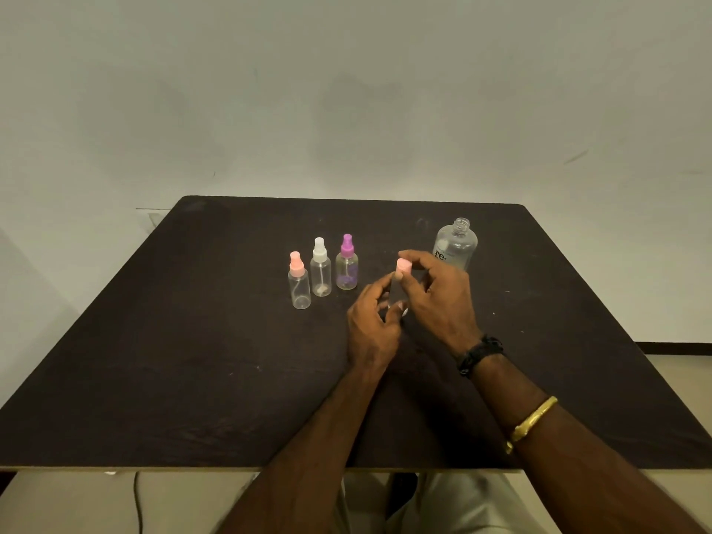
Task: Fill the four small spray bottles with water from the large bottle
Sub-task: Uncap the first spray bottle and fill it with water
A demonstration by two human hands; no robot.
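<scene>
Dark table (192, 341), seen from the person's seat at 6 o'clock. Near table centre both hands are on the 4th spray btl (403, 267), clear body w/ pink cap, upright. L hand (371, 325) has fingers and thumb curled round the lower body. R hand (439, 298) comes in from 3 o'clock and pinches the cap betw. thumb and forefinger, other fingers loosely bent behind. The btl's base is hidden by the L hand, so can't tell if it rests on the table or is lifted. Cap looks seated on the neck, but whether tight can't be told. At approx. 10 o'clock from the hands, 3 more small btls stand upright, close together but apart, in a short row slanting toward 2 o'clock: pink-cap btl (299, 285) nearest, white-cap btl (320, 273) in the middle, purple-cap btl (346, 267) farthest, all w/ sprayers on. Large btl (454, 244) stands upright at 1 o'clock, just behind the R hand, clear, neck uncapped, dark lettering on its side; water level unclear. R forearm carries a black wristband (479, 354) and, nearer 5 o'clock, a gold bangle (533, 422).
</scene>
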